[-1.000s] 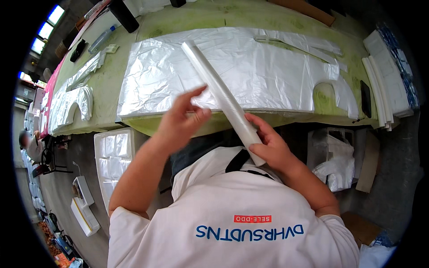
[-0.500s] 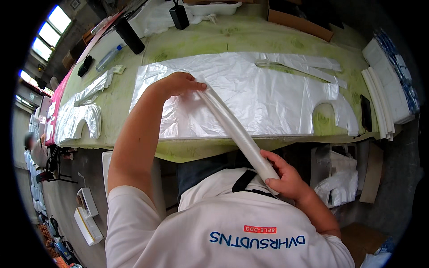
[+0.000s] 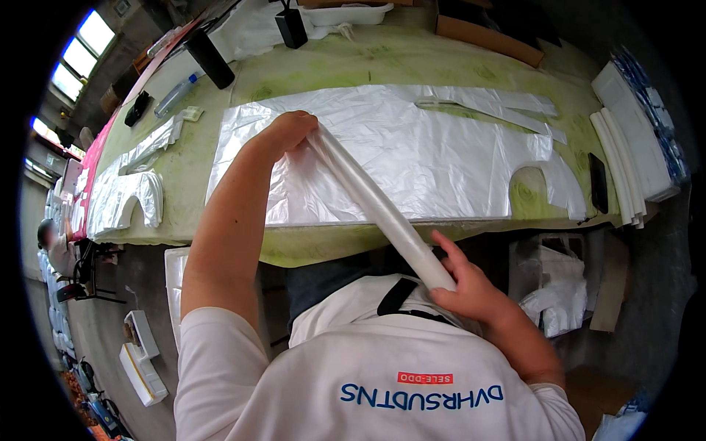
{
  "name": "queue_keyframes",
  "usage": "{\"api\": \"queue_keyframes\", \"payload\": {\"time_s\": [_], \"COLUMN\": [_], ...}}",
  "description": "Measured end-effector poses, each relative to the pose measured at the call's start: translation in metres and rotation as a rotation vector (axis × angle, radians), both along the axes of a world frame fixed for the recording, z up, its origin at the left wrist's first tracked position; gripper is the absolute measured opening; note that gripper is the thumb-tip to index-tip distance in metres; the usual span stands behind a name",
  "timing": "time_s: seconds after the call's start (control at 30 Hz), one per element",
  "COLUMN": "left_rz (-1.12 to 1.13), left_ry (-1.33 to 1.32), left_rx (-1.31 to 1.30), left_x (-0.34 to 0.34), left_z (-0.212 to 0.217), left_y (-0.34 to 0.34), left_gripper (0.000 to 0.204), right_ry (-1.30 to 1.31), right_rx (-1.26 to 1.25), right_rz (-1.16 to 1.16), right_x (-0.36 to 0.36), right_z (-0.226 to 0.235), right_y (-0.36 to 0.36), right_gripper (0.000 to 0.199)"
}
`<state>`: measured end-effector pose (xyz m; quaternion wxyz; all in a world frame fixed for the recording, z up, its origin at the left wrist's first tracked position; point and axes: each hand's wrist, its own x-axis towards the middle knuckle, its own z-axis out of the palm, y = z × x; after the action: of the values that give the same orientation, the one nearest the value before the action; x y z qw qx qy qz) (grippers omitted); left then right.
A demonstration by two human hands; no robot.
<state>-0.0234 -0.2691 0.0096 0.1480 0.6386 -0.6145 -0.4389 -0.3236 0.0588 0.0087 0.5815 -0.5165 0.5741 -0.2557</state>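
The left hand, arm stretched toward 11 o'clock, pinches the top of the white plastic roll; the right hand wraps its lower end.

We see a smooth white roll of thin plastic film, faintly glossy. The plastic sheet spread flat is translucent, crinkled and shiny. Beneath it the table top looks matt, mottled green and worn. The stacked white sheets at the side look matt.
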Motion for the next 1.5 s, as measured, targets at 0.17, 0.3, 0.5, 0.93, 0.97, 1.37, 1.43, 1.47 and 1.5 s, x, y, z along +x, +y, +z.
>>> {"api": "queue_keyframes", "payload": {"time_s": [0.17, 0.3, 0.5, 0.93, 0.97, 1.37, 1.43, 1.47, 1.5], "left_rz": [-0.066, -0.152, -0.105, -0.918, -0.938, -0.893, -0.900, -0.905, -0.901], "left_ry": [-0.253, -0.422, -0.395, -0.305, -0.297, -0.183, -0.149, -0.132, -0.111], "left_rx": [-0.209, -0.396, -0.525, -0.857, -0.858, -0.898, -0.862, -0.844, -0.814], "left_x": [-0.007, -0.002, -0.013, -0.020, -0.014, -0.010, -0.009, -0.009, -0.006], "left_z": [-0.008, -0.020, -0.015, -0.022, -0.023, -0.028, -0.025, -0.023, -0.022], "left_y": [-0.001, -0.006, -0.014, 0.168, 0.172, 0.193, 0.194, 0.193, 0.194], "left_gripper": [0.044, 0.047, 0.048, 0.096, 0.093, 0.061, 0.056, 0.054, 0.051], "right_ry": [0.188, 0.355, 0.458, 0.290, 0.351, 1.082, 1.206, 1.131, 1.045], "right_rx": [0.007, 0.304, 0.186, -0.326, -0.325, -0.760, -0.922, -0.995, -1.070], "right_rz": [0.124, 0.018, -0.252, -0.154, -0.144, 0.010, -0.071, -0.025, 0.032], "right_x": [-0.067, -0.111, -0.154, -0.103, -0.094, -0.064, -0.063, -0.063, -0.050], "right_z": [-0.003, -0.011, -0.060, 0.004, 0.012, 0.003, -0.006, -0.009, -0.009], "right_y": [0.073, 0.147, 0.224, 0.012, -0.011, -0.170, -0.175, -0.171, -0.166], "right_gripper": [0.086, 0.072, 0.064, 0.061, 0.056, 0.056, 0.059, 0.060, 0.061]}}
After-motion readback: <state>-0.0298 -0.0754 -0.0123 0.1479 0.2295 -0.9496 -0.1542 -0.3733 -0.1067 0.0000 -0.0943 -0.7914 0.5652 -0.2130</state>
